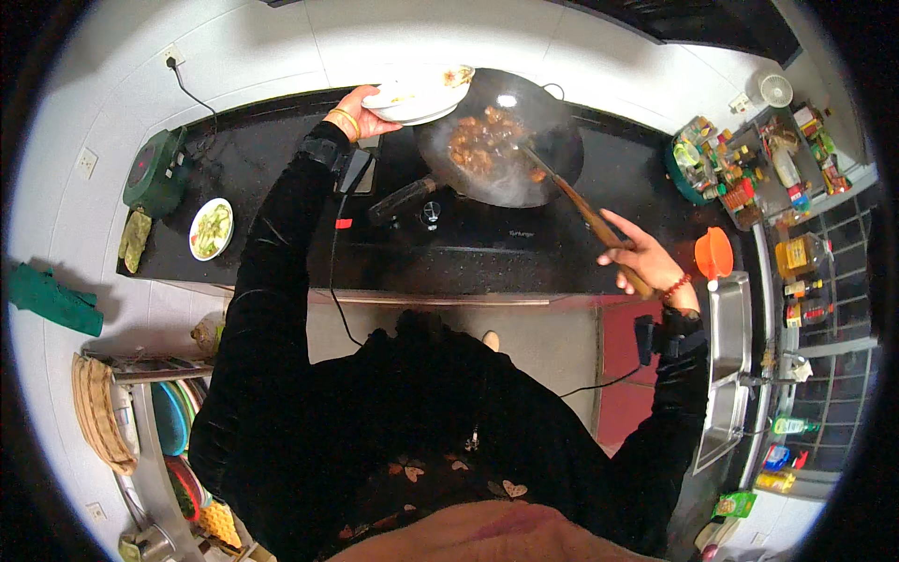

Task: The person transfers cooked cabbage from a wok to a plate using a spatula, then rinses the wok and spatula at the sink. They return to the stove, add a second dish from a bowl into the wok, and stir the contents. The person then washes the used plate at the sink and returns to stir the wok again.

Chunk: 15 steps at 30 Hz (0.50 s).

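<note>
My left hand (359,116) grips the rim of a white bowl (421,102) with bits of food stuck inside. The bowl is tilted beside the left edge of a dark wok (555,147). In the wok, browned chunks of food (484,144) lie in dark sauce, with steam rising. Around the wooden handle of a spatula (593,221) my right hand (642,260) is closed, its index finger stretched along the handle. The spatula's metal end reaches into the wok and is partly hidden. The wok's own handle (404,200) points toward the front left.
A bowl of sliced green vegetables (212,228) and a green appliance (154,172) stand on the left counter (281,140). At right are an orange scoop (713,253), several seasoning bottles (723,154) and a metal sink (730,330). A black cable (336,267) hangs near my left arm.
</note>
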Each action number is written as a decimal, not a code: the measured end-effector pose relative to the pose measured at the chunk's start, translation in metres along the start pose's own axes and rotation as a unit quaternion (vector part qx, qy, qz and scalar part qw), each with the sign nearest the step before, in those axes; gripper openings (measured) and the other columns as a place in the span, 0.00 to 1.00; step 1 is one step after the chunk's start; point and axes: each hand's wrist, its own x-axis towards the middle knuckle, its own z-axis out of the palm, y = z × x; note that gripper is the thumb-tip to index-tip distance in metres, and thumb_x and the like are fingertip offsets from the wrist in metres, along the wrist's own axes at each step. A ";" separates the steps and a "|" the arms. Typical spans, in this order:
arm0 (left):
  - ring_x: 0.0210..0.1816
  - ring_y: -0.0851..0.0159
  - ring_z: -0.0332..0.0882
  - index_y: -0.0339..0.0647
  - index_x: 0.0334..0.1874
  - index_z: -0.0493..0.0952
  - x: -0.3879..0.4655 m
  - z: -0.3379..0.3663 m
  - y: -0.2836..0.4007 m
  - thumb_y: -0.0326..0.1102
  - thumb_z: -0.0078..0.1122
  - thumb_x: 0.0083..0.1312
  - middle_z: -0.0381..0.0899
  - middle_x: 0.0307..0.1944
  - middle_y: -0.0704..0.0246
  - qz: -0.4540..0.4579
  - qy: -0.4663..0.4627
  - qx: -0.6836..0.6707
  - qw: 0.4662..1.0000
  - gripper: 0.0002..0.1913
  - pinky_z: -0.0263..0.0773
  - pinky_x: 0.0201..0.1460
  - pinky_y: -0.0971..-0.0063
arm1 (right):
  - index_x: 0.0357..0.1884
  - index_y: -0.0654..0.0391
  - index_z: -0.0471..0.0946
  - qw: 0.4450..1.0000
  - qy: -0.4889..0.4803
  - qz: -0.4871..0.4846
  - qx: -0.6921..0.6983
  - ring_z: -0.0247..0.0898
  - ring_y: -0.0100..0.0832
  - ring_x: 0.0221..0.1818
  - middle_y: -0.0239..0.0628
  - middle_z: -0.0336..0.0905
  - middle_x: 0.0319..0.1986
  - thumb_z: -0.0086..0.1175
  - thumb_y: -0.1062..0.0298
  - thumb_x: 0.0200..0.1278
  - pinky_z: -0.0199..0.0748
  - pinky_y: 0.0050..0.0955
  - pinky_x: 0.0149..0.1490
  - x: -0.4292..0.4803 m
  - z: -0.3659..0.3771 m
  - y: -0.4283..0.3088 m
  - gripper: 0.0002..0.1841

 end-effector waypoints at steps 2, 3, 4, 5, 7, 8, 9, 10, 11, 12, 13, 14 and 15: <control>0.55 0.48 0.67 0.33 0.59 0.58 -0.005 -0.001 -0.005 0.40 0.48 0.58 0.65 0.55 0.50 0.007 0.013 -0.030 0.999 0.29 0.66 0.53 0.48 | 0.59 0.53 0.63 0.995 -0.059 -0.039 0.074 0.72 0.25 0.25 0.35 0.74 0.33 0.46 0.70 0.60 0.71 0.22 0.27 0.010 0.021 -0.004 0.22; 0.56 0.48 0.67 0.33 0.59 0.58 -0.008 -0.001 -0.007 0.40 0.48 0.58 0.65 0.56 0.50 0.012 0.019 -0.051 0.998 0.29 0.65 0.54 0.47 | 0.57 0.53 0.65 0.990 -0.076 -0.045 0.107 0.74 0.27 0.31 0.35 0.74 0.35 0.45 0.69 0.60 0.74 0.24 0.32 0.016 0.032 -0.007 0.21; 0.57 0.48 0.65 0.33 0.60 0.57 -0.011 -0.001 -0.010 0.38 0.47 0.57 0.63 0.57 0.50 0.013 0.021 -0.085 0.996 0.28 0.62 0.57 0.47 | 0.53 0.54 0.68 0.987 -0.092 -0.068 0.116 0.74 0.31 0.43 0.38 0.74 0.41 0.45 0.68 0.60 0.74 0.28 0.42 0.021 0.041 -0.011 0.17; 0.57 0.48 0.64 0.33 0.60 0.57 -0.016 0.000 -0.012 0.37 0.46 0.57 0.63 0.57 0.50 0.016 0.021 -0.099 0.995 0.28 0.62 0.57 0.47 | 0.53 0.54 0.67 0.967 -0.149 -0.082 0.188 0.72 0.33 0.47 0.40 0.73 0.46 0.46 0.70 0.60 0.73 0.30 0.47 0.025 0.047 -0.016 0.17; 0.58 0.48 0.64 0.33 0.61 0.56 -0.027 0.000 -0.016 0.36 0.44 0.57 0.62 0.57 0.50 0.023 0.018 -0.128 0.991 0.28 0.61 0.58 0.47 | 0.53 0.53 0.66 0.959 -0.143 -0.194 0.147 0.71 0.33 0.49 0.41 0.73 0.47 0.45 0.75 0.59 0.71 0.29 0.49 0.033 0.064 -0.023 0.18; 0.58 0.46 0.63 0.32 0.61 0.55 -0.032 0.001 -0.017 0.36 0.41 0.58 0.62 0.58 0.49 0.025 0.035 -0.132 0.990 0.28 0.61 0.58 0.47 | 0.53 0.51 0.65 0.961 -0.088 -0.261 -0.024 0.71 0.30 0.50 0.41 0.73 0.47 0.43 0.80 0.58 0.71 0.28 0.48 0.037 0.068 -0.029 0.20; 0.59 0.46 0.62 0.32 0.61 0.55 -0.035 0.003 -0.017 0.37 0.40 0.58 0.61 0.58 0.49 0.036 0.039 -0.115 0.992 0.28 0.60 0.58 0.46 | 0.48 0.51 0.68 0.920 -0.012 -0.310 -0.239 0.74 0.32 0.46 0.42 0.73 0.47 0.48 0.78 0.55 0.72 0.29 0.44 0.039 0.066 -0.036 0.18; 0.59 0.46 0.62 0.32 0.61 0.54 -0.039 0.004 -0.017 0.37 0.39 0.58 0.61 0.59 0.49 0.045 0.043 -0.100 0.993 0.28 0.60 0.58 0.45 | 0.45 0.50 0.69 0.880 0.042 -0.278 -0.383 0.75 0.35 0.43 0.43 0.74 0.45 0.49 0.75 0.54 0.73 0.30 0.43 0.046 0.067 -0.045 0.16; 0.60 0.45 0.61 0.32 0.62 0.54 -0.045 0.004 -0.019 0.37 0.38 0.58 0.60 0.59 0.49 0.053 0.049 -0.086 0.994 0.28 0.60 0.57 0.45 | 0.42 0.50 0.71 0.812 0.083 -0.285 -0.502 0.75 0.38 0.40 0.44 0.75 0.43 0.51 0.72 0.52 0.73 0.31 0.42 0.054 0.068 -0.055 0.13; 0.61 0.44 0.59 0.32 0.62 0.53 -0.047 0.007 -0.021 0.37 0.36 0.59 0.59 0.60 0.49 0.057 0.070 -0.106 0.990 0.29 0.59 0.57 0.42 | 0.40 0.49 0.72 0.749 0.129 -0.319 -0.566 0.75 0.41 0.37 0.44 0.76 0.38 0.52 0.68 0.51 0.73 0.32 0.41 0.062 0.071 -0.064 0.12; 0.61 0.44 0.59 0.32 0.62 0.52 -0.051 0.009 -0.022 0.37 0.37 0.59 0.58 0.61 0.49 0.061 0.051 -0.119 0.990 0.29 0.58 0.57 0.41 | 0.37 0.49 0.72 0.679 0.168 -0.352 -0.622 0.75 0.43 0.34 0.43 0.77 0.33 0.53 0.64 0.50 0.73 0.33 0.39 0.072 0.073 -0.074 0.10; 0.61 0.44 0.59 0.32 0.62 0.52 -0.054 0.011 -0.024 0.38 0.37 0.59 0.58 0.61 0.49 0.072 0.056 -0.115 0.989 0.29 0.58 0.57 0.41 | 0.36 0.49 0.73 0.629 0.183 -0.476 -0.587 0.75 0.43 0.32 0.43 0.77 0.29 0.53 0.63 0.50 0.73 0.33 0.38 0.080 0.066 -0.090 0.10; 0.61 0.45 0.59 0.32 0.62 0.52 -0.056 0.014 -0.026 0.38 0.37 0.60 0.58 0.61 0.49 0.084 0.061 -0.109 0.989 0.28 0.58 0.57 0.42 | 0.34 0.49 0.74 0.583 0.191 -0.565 -0.552 0.75 0.42 0.30 0.42 0.77 0.24 0.53 0.62 0.49 0.73 0.33 0.37 0.087 0.056 -0.107 0.09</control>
